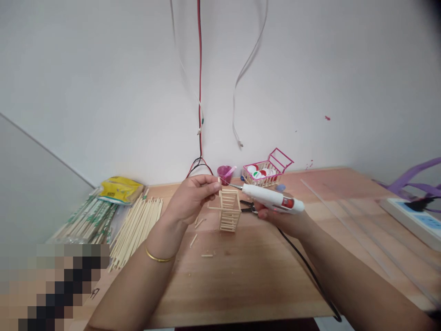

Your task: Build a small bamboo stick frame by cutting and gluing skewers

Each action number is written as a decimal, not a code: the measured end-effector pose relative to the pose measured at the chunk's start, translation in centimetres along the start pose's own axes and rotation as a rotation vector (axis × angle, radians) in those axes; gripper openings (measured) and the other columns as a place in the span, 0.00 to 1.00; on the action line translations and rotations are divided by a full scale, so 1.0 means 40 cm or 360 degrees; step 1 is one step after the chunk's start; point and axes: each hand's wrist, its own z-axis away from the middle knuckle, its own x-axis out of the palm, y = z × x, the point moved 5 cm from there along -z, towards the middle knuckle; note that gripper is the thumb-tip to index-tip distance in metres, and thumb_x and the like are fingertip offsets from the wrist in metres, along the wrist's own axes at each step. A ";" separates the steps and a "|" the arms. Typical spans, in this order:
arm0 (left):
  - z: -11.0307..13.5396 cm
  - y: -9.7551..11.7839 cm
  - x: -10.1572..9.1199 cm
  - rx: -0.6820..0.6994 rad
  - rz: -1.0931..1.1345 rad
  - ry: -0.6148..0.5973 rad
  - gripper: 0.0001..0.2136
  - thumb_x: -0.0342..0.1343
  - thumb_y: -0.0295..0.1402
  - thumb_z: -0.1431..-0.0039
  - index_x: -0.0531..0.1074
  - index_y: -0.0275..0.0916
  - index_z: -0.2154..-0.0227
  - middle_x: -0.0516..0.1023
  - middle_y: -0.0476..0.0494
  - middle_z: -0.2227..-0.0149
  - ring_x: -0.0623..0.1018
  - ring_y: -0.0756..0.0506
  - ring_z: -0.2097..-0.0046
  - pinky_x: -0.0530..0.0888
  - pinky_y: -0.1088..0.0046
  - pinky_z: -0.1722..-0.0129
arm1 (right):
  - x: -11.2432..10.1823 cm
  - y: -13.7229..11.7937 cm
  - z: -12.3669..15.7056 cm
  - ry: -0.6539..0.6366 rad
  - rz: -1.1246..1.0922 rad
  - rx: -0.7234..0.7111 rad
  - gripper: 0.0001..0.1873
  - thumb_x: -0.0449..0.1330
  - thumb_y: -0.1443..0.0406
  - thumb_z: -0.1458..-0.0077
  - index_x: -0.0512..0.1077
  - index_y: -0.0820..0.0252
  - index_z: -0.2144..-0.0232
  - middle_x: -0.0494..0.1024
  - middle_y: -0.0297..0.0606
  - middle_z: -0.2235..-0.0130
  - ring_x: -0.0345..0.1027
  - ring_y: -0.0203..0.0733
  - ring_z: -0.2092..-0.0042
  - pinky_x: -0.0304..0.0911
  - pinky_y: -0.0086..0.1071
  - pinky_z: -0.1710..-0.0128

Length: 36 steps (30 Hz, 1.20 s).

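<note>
A small tower built of thin wooden sticks [229, 210] stands on the wooden table [241, 276]. My left hand [191, 198] is closed in a pinch at the tower's top left corner, seemingly on a short stick there. A gold bangle sits on that wrist. My right hand [285, 219] grips a white hot glue gun [272, 198] with a red switch. Its metal nozzle points left at the tower's top, close to my left fingertips. The gun's black cord runs back along my right forearm.
Loose bamboo sticks [138, 227] and wrapped chopstick packs [89, 220] lie at left, with a yellow packet [120, 189] behind. A pink cup [224, 174] and a pink wire basket [267, 171] stand at the back. A white power strip [415, 218] and clear glue sticks [344, 216] lie at right. Cables hang down the wall.
</note>
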 end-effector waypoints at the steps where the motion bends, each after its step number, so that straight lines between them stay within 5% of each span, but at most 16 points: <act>1: -0.001 -0.003 0.000 -0.0036 0.0087 -0.0020 0.08 0.66 0.33 0.55 0.74 0.34 0.75 0.71 0.51 0.76 0.67 0.55 0.73 0.64 0.77 0.71 | 0.002 0.000 0.001 -0.0026 0.0051 0.0008 0.14 0.68 0.56 0.56 0.71 0.56 0.72 0.72 0.35 0.75 0.65 0.40 0.72 0.63 0.35 0.73; 8: -0.003 -0.019 0.001 -0.0199 0.0388 -0.0059 0.08 0.65 0.32 0.51 0.72 0.33 0.76 0.70 0.50 0.76 0.68 0.56 0.73 0.64 0.80 0.73 | 0.021 -0.042 -0.002 -0.0110 0.0537 -0.0219 0.16 0.67 0.57 0.55 0.65 0.56 0.80 0.67 0.32 0.79 0.60 0.37 0.76 0.55 0.32 0.77; 36: -0.002 -0.025 0.010 -0.0194 0.0399 -0.0055 0.09 0.65 0.31 0.51 0.72 0.31 0.76 0.70 0.50 0.78 0.68 0.57 0.75 0.66 0.83 0.73 | 0.029 -0.053 -0.007 -0.0094 0.0779 -0.0122 0.18 0.64 0.54 0.52 0.61 0.56 0.80 0.67 0.31 0.79 0.61 0.38 0.76 0.54 0.32 0.77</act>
